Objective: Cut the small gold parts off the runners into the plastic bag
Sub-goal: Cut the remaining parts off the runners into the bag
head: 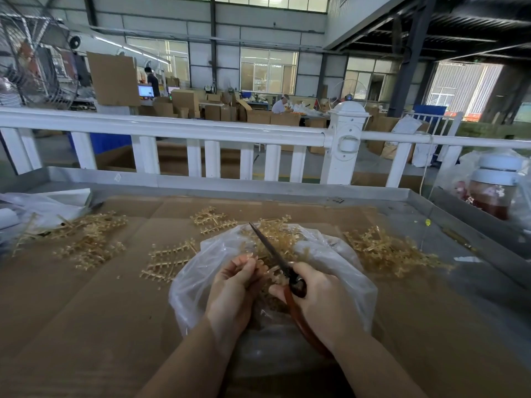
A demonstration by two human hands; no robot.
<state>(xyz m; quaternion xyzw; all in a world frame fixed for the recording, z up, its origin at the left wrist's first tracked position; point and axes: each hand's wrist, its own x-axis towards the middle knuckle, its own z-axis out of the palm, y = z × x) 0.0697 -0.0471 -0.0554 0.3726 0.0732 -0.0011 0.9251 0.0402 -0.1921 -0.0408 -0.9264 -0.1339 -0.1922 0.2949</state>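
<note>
Trimming gold parts over the plastic bag (pixel 339 254).

My left hand (pixel 232 291) pinches a small runner (pixel 277 272) in curled fingertips, just above the open bag. My right hand (pixel 321 297), close beside it, grips the scissors (pixel 275 257), their blades pressed together and pointing away from me. More gold runners (pixel 169 259) lie on the cardboard (pixel 86 326) beyond both hands, left and right.

White railing (pixel 178 130) stands behind lidded jar (pixel 495 188).

One clear plastic bag (pixel 330 254), one pair of red-handled scissors (pixel 283 265), two hands, and about five heaps of gold plastic runners (pixel 172 261).
</note>
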